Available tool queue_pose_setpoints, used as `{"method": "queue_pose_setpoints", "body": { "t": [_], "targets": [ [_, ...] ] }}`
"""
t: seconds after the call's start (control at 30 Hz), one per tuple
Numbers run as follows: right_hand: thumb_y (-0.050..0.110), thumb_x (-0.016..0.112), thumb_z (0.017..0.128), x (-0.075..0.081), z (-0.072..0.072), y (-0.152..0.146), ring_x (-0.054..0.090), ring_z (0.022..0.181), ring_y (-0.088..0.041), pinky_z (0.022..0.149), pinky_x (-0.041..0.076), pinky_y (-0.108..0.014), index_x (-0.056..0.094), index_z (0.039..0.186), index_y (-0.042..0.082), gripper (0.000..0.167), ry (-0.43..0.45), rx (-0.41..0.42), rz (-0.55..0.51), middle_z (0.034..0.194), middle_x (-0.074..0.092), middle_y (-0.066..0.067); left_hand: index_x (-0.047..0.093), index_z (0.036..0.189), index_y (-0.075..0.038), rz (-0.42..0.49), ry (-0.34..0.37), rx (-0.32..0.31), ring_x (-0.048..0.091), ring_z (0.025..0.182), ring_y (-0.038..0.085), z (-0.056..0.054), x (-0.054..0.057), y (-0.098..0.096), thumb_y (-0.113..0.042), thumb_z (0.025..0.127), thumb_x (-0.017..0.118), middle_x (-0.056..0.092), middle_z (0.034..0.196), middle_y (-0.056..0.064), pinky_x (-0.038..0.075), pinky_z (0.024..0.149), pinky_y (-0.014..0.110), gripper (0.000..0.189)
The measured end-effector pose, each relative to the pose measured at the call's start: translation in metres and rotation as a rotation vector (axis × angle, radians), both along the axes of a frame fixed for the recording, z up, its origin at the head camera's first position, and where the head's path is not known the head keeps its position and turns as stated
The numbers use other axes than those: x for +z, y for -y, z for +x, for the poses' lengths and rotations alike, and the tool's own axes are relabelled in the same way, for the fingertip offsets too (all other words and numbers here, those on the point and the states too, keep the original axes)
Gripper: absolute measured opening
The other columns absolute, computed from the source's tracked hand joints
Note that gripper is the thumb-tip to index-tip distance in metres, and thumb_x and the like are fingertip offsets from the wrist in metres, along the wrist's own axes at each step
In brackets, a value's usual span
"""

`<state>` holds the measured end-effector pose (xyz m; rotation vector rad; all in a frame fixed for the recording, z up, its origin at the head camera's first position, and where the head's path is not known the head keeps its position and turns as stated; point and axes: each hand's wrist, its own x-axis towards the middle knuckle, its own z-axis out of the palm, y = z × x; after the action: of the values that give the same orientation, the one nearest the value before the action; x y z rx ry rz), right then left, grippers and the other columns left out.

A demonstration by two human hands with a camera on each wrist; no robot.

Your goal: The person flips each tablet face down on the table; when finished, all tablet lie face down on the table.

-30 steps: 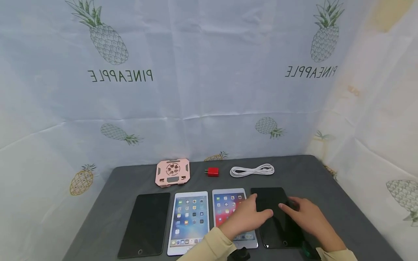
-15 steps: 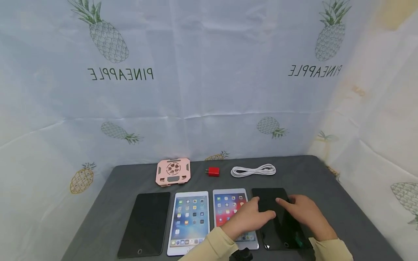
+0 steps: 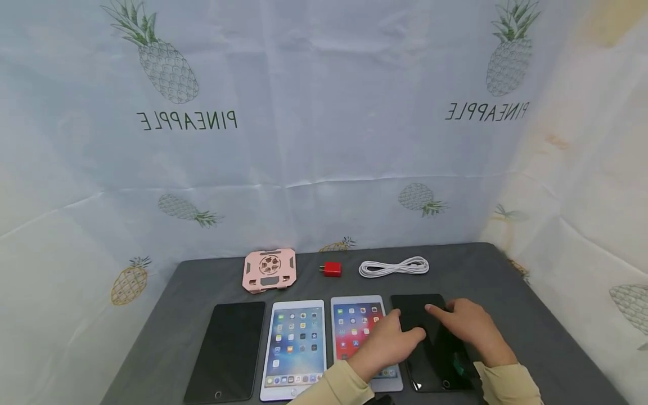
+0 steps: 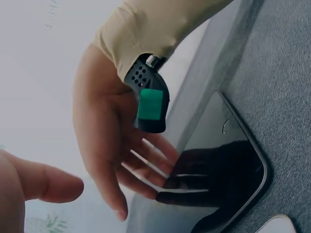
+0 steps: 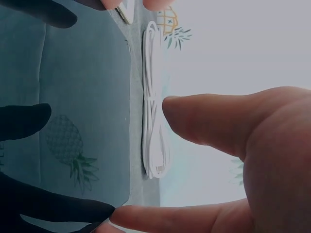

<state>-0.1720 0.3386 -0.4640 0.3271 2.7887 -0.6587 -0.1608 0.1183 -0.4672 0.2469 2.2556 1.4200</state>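
A black tablet (image 3: 419, 306) lies face up at the right end of a row of tablets, its glossy screen dark. My left hand (image 3: 387, 340) reaches to its left side, thumb extended over the screen. Along the right side is my right hand (image 3: 471, 327), thumb also stretched above the glass. In the left wrist view, the right hand's straight fingers (image 4: 146, 167) meet the tablet's surface, where they are mirrored. The right wrist view shows an index fingertip at a corner of the tablet (image 5: 92, 73) and the thumb (image 5: 194, 114) raised off it.
Left of the hands lie a white tablet with a red-blue screen (image 3: 349, 323), another white tablet (image 3: 293, 343) and a black tablet (image 3: 228, 349). Behind stand a pink slotted plate (image 3: 269, 270), a red charger plug (image 3: 332, 269) and a coiled white cable (image 3: 394, 267) on the grey table (image 3: 167, 337).
The right hand has shifted slightly left, its thumb now farther over the dark screen. The left hand stays about where it was, and the tablets lie in the same places.
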Motion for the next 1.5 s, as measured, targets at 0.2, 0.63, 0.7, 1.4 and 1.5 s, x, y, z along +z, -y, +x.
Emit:
{"method": "queue_pose_setpoints", "body": {
  "t": [0.2, 0.63, 0.7, 1.4, 1.5],
  "targets": [
    [0.063, 0.063, 0.1, 0.001, -0.001, 0.004, 0.068, 0.112, -0.055, 0.091, 0.059, -0.065, 0.061, 0.132, -0.022, 0.09, -0.007, 0.009, 0.002, 0.129, 0.065, -0.042, 0.052, 0.154, 0.002, 0.067, 0.01, 0.05, 0.059, 0.138, 0.04, -0.001, -0.001, 0.0, -0.039, 0.093, 0.074, 0.057, 0.157, 0.021, 0.047, 0.112, 0.074, 0.076],
    [0.063, 0.064, 0.101, 0.005, -0.003, 0.013, 0.063, 0.123, -0.059, 0.096, 0.057, -0.066, 0.06, 0.135, -0.021, 0.091, -0.036, 0.071, -0.031, 0.136, 0.063, -0.042, 0.046, 0.158, 0.002, 0.128, -0.064, 0.099, 0.051, 0.146, 0.044, 0.001, 0.004, 0.002, -0.023, 0.095, 0.076, 0.051, 0.161, 0.022, 0.046, 0.114, 0.073, 0.074],
    [0.063, 0.064, 0.101, 0.006, -0.003, 0.015, 0.061, 0.126, -0.059, 0.097, 0.057, -0.067, 0.06, 0.136, -0.02, 0.09, -0.038, 0.084, -0.043, 0.138, 0.062, -0.041, 0.046, 0.158, 0.002, 0.138, -0.075, 0.106, 0.051, 0.146, 0.044, 0.001, 0.005, 0.003, -0.021, 0.095, 0.076, 0.051, 0.161, 0.022, 0.047, 0.114, 0.072, 0.074],
    [0.062, 0.064, 0.102, 0.007, 0.0, 0.026, 0.061, 0.129, -0.057, 0.098, 0.057, -0.066, 0.06, 0.141, -0.015, 0.087, -0.021, 0.122, -0.094, 0.141, 0.062, -0.039, 0.049, 0.155, 0.007, 0.212, -0.045, 0.189, 0.059, 0.137, 0.043, -0.001, 0.02, 0.013, -0.017, 0.094, 0.075, 0.056, 0.154, 0.031, 0.052, 0.112, 0.065, 0.07],
    [0.061, 0.064, 0.102, 0.008, 0.001, 0.027, 0.063, 0.128, -0.056, 0.097, 0.058, -0.065, 0.06, 0.142, -0.015, 0.086, -0.019, 0.122, -0.099, 0.141, 0.063, -0.038, 0.049, 0.155, 0.007, 0.213, -0.033, 0.2, 0.061, 0.135, 0.042, -0.001, 0.021, 0.014, -0.017, 0.095, 0.075, 0.057, 0.153, 0.03, 0.051, 0.112, 0.066, 0.07]
  ]
}}
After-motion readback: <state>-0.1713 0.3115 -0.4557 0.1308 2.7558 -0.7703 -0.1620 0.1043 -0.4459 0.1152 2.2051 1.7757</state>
